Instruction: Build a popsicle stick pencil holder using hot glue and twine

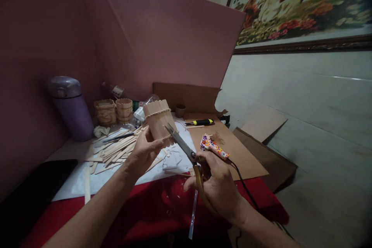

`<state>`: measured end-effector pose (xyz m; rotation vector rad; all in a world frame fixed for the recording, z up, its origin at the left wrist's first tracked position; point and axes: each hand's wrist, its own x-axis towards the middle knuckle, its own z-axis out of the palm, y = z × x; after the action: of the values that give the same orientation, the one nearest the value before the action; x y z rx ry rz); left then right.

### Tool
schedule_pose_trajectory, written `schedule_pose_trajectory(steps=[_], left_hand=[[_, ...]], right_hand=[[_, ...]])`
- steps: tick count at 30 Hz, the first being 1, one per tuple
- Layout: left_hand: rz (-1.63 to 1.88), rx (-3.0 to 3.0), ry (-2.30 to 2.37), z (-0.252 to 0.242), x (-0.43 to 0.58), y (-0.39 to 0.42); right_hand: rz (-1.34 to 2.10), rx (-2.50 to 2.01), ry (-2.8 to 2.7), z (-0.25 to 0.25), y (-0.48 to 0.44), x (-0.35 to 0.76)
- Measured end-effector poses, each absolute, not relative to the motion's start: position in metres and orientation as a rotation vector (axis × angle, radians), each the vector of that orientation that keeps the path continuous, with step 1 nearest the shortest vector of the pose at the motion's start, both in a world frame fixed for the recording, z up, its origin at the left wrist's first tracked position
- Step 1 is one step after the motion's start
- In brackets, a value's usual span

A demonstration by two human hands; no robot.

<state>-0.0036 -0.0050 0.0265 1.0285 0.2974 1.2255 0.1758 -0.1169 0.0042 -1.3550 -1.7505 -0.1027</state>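
My left hand (145, 149) is closed round the lower left side of a small pot made of upright wooden craft sticks (158, 118). Twisted cord runs round the pot near its top and its bottom. In my right hand (219, 178) is a pair of scissors (186, 149), gripped by the handles. The blade tips point up and left, at the front of the pot near the lower cord; I cannot tell if they touch it. Below my right hand a clear glue stick (193, 215) shows, its upper end partly hidden.
Loose craft sticks (120, 151) lie piled on white paper (72, 180). On the cardboard (244, 162) are a flower-patterned glue gun (213, 147) with a cord and a yellow-black utility knife (202, 122). Two corded pots (105, 112) and a purple bottle (71, 108) stand back left.
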Motion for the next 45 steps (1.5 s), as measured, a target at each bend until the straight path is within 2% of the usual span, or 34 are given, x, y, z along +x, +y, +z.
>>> schedule_pose_trajectory(steps=[12,23,27,32,39,45], left_hand=[[1.217,1.057,0.325,0.026,-0.003,-0.005],[1.216,0.969,0.308,0.023,-0.005,-0.002],[1.210,0.897,0.295,0.026,-0.008,-0.003],[1.256,0.869,0.260,0.028,-0.010,-0.002],[1.238,0.919,0.275,0.027,-0.007,-0.004],[1.219,0.969,0.302,0.026,-0.006,-0.005]], right_hand=[[-0.205,-1.408,-1.745,0.008,-0.115,0.176],[-0.025,-1.334,-1.736,0.005,-0.114,0.181],[0.071,-1.526,-1.600,0.016,-0.098,0.192],[-0.051,-2.119,-1.792,0.027,-0.053,0.194],[0.057,-2.176,-1.913,0.006,-0.002,0.168],[-0.019,-2.108,-1.986,0.001,0.000,0.152]])
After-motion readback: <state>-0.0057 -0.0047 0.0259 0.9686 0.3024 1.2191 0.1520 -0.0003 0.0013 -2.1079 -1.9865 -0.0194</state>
